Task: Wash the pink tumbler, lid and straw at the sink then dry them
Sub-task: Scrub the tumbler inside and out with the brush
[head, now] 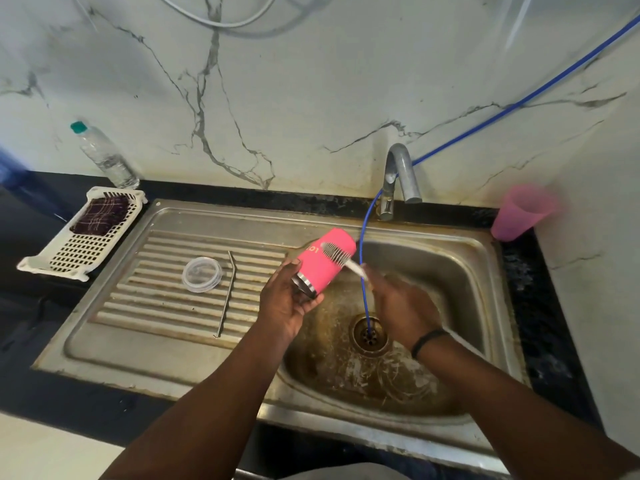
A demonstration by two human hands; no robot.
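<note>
My left hand (285, 304) grips the pink tumbler (320, 268) by its steel rim end, tilted over the sink basin (450, 271), base pointing up and away. My right hand (403, 308) holds the handle of a white bristle brush (337, 255) whose head lies against the tumbler's side. The clear lid (202, 274) lies flat on the ribbed drainboard (156, 306), and the metal straw (227, 294) lies just to its right.
A steel tap (398, 178) stands behind the basin; a blue hose (363, 282) runs from it into the drain (370, 336). A pink plastic cup (519, 213) stands at the right, a white basket (81, 233) with a dark cloth and a water bottle (104, 155) at the left.
</note>
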